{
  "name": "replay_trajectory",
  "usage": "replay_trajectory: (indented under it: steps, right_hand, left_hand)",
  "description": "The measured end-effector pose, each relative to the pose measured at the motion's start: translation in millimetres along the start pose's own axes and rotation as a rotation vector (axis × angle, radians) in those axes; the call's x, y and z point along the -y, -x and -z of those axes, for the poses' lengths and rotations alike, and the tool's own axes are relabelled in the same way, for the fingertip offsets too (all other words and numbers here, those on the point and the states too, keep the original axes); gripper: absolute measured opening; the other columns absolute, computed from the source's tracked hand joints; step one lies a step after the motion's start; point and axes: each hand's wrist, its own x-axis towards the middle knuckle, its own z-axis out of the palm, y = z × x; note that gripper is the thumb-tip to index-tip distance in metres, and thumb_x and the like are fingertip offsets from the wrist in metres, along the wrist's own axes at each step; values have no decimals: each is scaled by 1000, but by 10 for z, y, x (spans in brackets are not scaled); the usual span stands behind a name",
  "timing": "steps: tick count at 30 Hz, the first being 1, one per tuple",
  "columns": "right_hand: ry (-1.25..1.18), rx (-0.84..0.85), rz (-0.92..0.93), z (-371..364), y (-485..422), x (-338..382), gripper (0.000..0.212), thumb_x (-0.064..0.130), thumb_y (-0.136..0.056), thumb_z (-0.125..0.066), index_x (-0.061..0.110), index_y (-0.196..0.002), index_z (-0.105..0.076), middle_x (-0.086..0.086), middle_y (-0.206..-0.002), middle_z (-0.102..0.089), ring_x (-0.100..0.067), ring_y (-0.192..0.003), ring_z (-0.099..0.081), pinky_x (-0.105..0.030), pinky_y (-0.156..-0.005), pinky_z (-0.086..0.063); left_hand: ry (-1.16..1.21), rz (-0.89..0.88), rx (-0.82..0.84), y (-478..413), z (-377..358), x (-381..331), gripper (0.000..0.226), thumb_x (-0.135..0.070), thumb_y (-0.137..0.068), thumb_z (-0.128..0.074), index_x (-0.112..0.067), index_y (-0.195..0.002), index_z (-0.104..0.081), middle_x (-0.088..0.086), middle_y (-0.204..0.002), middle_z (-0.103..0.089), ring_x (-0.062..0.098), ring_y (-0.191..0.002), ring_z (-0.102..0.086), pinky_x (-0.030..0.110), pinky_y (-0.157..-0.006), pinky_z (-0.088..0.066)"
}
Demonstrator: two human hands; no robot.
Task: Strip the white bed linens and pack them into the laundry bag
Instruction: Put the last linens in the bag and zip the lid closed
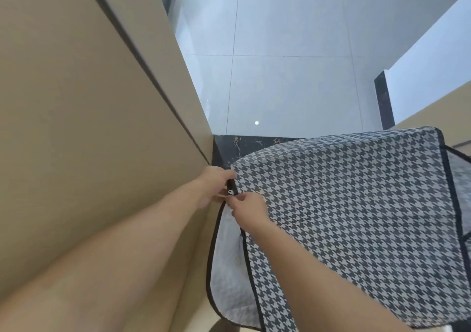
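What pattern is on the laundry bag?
The fabric laundry bag is dark-and-white houndstooth, clearest in the head view.

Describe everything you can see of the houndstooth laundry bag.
The laundry bag is black-and-white houndstooth fabric with black piping, bulging and tilted beside a beige panel. Its zipper is partly open, showing pale lining. The left grip holds its edge above the silver pull; the right grip pinches just below.

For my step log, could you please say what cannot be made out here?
Head view:
- Contents of the black-and-white houndstooth fabric laundry bag: hidden by its own cover.
- Left hand: fingertips partly behind the bag's black-trimmed edge.
- Small silver zip pull at the right hand: too small for detail.
- Bag's right side: cut by the frame edge.
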Motion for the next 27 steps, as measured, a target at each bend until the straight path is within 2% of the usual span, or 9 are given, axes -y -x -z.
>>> replay_trajectory:
  steps: [3,6,9,12,15,19,22,25,27]
  right_hand:
    - [-77,-34,-41,38,-20,-16,45,51,-90,-65,11,-68,-62,-6,-67,-61,-21,-59,-52,-32,-61,-39]
    - [-193,-119,-112,147,-40,-12,52,58,-86,-67,7,-74,-66,-6,-70,-68,-22,-65,-64,-31,-59,-44]
    - [-307,-143,-203,279,-46,-47,41,49,-90,-68,9,-83,-66,-7,-73,-71,-19,-64,-69,-29,-56,-46]
    - [-453,-89,-232,333,-41,-148,29,38,-95,-65,11,-83,-66,-4,-75,-71,-11,-58,-65,-26,-54,-44]
    - [-564,-48,-277,351,7,-252,24,31,-99,-60,11,-88,-69,-2,-78,-71,-11,-60,-64,-27,-55,-42]
    - [-473,-82,-220,359,76,-237,23,22,-90,-62,15,-69,-69,6,-61,-70,-8,-56,-64,-25,-55,-43]
    - [-330,-70,-223,352,223,-296,23,17,-80,-63,14,-57,-67,5,-55,-68,-16,-61,-66,-26,-56,-43]
    - [-223,-48,-275,231,420,-577,20,16,-77,-61,12,-57,-65,-1,-56,-65,-21,-59,-59,-30,-58,-41]
    - [-168,-65,-293,140,568,-788,17,19,-80,-59,14,-63,-64,-5,-63,-63,-21,-56,-49,-32,-57,-36]
  left_hand:
    - [-54,-49,19,-6,-97,-64,14,-21,-92,-68,-7,-94,-67,15,-90,-72,24,-69,-65,34,-61,-56]
    - [-16,-63,35,30,-190,-137,14,-20,-88,-73,-7,-92,-68,10,-77,-70,21,-65,-65,36,-69,-60]
    - [-31,-43,68,76,-313,-136,17,-23,-88,-73,-8,-97,-70,5,-75,-73,21,-70,-67,32,-67,-53]
    - [-36,-55,55,102,-384,-138,17,-24,-91,-71,-8,-96,-70,3,-75,-76,21,-74,-70,34,-74,-54]
    - [-69,-73,36,113,-395,-160,15,-23,-93,-69,-8,-96,-69,4,-75,-77,20,-69,-73,35,-76,-54]
    - [-45,-94,-32,81,-384,-157,11,-19,-95,-66,-8,-94,-65,3,-69,-75,15,-56,-71,33,-69,-51]
    - [47,-92,-93,25,-323,-211,12,-15,-97,-63,-10,-87,-60,7,-73,-73,19,-55,-67,31,-60,-46]
    - [148,-88,-169,-70,-204,-261,11,-12,-97,-62,-9,-88,-57,15,-84,-67,24,-62,-55,30,-51,-39]
    - [156,-94,-180,-81,-137,-227,10,-15,-97,-63,-10,-90,-58,15,-89,-67,25,-67,-56,31,-52,-42]
